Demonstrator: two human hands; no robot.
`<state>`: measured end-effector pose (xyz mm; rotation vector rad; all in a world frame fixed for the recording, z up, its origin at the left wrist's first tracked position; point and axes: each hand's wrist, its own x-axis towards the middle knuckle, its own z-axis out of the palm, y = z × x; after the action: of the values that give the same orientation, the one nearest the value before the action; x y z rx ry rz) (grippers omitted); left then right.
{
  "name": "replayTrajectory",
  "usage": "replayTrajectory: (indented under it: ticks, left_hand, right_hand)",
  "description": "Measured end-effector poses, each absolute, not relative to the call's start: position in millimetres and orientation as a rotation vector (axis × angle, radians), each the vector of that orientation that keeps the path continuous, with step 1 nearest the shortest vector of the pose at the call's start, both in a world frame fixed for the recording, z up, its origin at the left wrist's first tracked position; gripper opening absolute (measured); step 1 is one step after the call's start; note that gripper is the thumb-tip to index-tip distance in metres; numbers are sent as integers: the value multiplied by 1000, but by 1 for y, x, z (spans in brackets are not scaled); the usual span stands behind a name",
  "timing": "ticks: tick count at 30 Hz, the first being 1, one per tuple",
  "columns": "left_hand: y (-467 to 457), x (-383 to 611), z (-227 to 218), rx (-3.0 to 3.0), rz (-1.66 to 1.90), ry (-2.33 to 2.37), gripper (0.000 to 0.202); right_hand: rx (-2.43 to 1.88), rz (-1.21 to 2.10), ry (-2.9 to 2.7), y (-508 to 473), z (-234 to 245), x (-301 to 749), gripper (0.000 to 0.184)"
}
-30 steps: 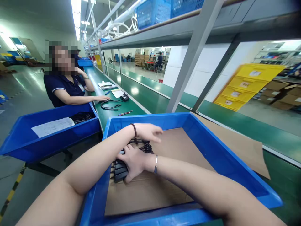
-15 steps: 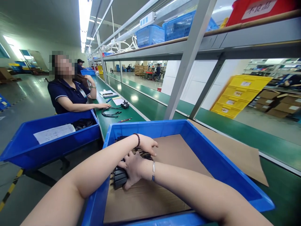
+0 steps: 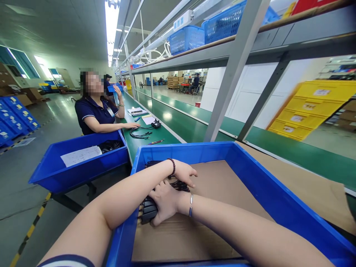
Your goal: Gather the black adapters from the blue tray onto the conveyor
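Note:
Several black power adapters (image 3: 149, 210) with prongs stand in a row at the left side of a blue bin (image 3: 185, 148) lined with brown cardboard. My right hand (image 3: 166, 202), below a silver bangle, is wrapped over the row's right end, its thumb at the near side. Above it my left hand (image 3: 185, 172), wearing a beaded bracelet, reaches across with fingers stretched out to the right. Black cables (image 3: 180, 185) lie under and beside the left palm. My left forearm hides part of the adapters behind it.
A co-worker (image 3: 96, 111) sits at the left, one hand near a cabled adapter (image 3: 156, 124) on the green bench. Another blue bin (image 3: 80, 174) holds paper and black cables. A pen (image 3: 156, 142), a cardboard sheet (image 3: 300, 178) and a metal post (image 3: 236, 74) are close by.
My view has turned left, so everything sits further right in the picture. Both my hands keep nearly the same pose over the adapters. The co-worker's raised hand is slightly higher.

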<state>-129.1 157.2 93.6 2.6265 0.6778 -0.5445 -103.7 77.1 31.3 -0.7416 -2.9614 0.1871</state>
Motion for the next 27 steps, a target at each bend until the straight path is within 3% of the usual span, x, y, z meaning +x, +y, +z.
replayTrajectory:
  ticks: [13,27]
  left_hand:
    - [158,-132,93,2590,-560,743,71]
    - [155,-134,96,2571,-563,716,71]
  right_hand:
    - [-722,144,-2993,79,30,-105,96]
    - [-717,147,-2933,78,23,-99,101]
